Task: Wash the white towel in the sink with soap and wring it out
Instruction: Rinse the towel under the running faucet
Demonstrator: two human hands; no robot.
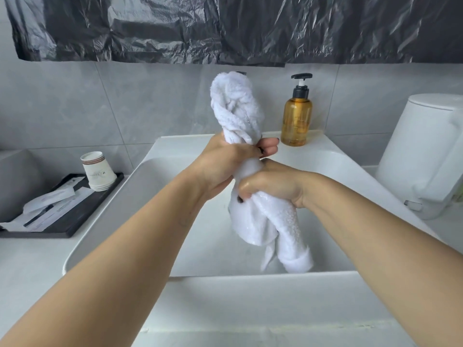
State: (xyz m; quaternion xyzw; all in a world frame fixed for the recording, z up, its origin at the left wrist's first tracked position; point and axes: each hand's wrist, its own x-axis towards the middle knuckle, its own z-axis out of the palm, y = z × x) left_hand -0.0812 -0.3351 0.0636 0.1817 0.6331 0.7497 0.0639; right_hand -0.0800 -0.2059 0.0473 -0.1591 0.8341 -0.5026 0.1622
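The white towel (238, 108) is twisted into a rope and held upright over the white sink (107, 221). My left hand (230, 161) grips it higher up, fingers curled round the twist. Just below, my right hand (273, 184) grips the wet middle part. The towel's upper end bulges above my left hand and hides the tap. Its lower end hangs down into the basin, glistening with water. An amber soap bottle (297, 116) with a black pump stands on the sink's back ledge, right of the towel.
A black tray (82, 211) with a stack of paper cups (97, 171) and wrapped sachets lies on the counter at left. A white lidded bin (426, 156) stands at right. Black plastic sheeting (225, 26) covers the wall above grey tiles.
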